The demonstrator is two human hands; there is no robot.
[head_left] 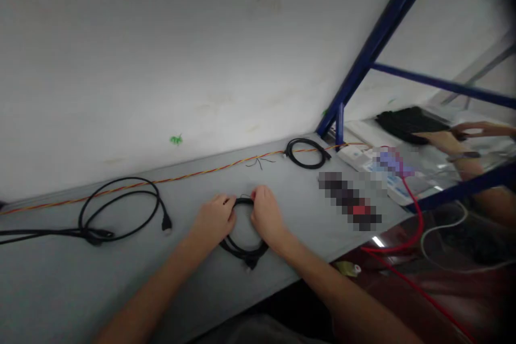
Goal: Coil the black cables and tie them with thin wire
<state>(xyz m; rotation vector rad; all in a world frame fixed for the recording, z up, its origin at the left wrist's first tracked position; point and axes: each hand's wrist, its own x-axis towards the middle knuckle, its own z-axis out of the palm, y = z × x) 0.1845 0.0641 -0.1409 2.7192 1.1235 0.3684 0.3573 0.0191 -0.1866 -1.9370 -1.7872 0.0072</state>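
A coiled black cable (pixel 243 254) rests on the grey table between my hands, with a plug (pixel 251 263) at its lower edge. My left hand (pixel 215 219) is closed around the coil's upper left side. On the upper right, my right hand (pixel 266 219) grips the same coil, fingertips pinched together. A thin dark tie (pixel 244 195) shows at the top of the coil between the hands; which fingers hold it cannot be made out. Several loose thin ties (pixel 259 159) lie behind the hands.
To the left lies a loosely looped black cable (pixel 94 236). A neat cable coil (pixel 289 157) sits at the back right. Twisted red-yellow wire (pixel 201 173) runs along the wall. Past a blue metal frame (pixel 368 48), another person's hand (pixel 439 140) touches black material (pixel 411 121). Red cable (pixel 417 226) hangs off the edge.
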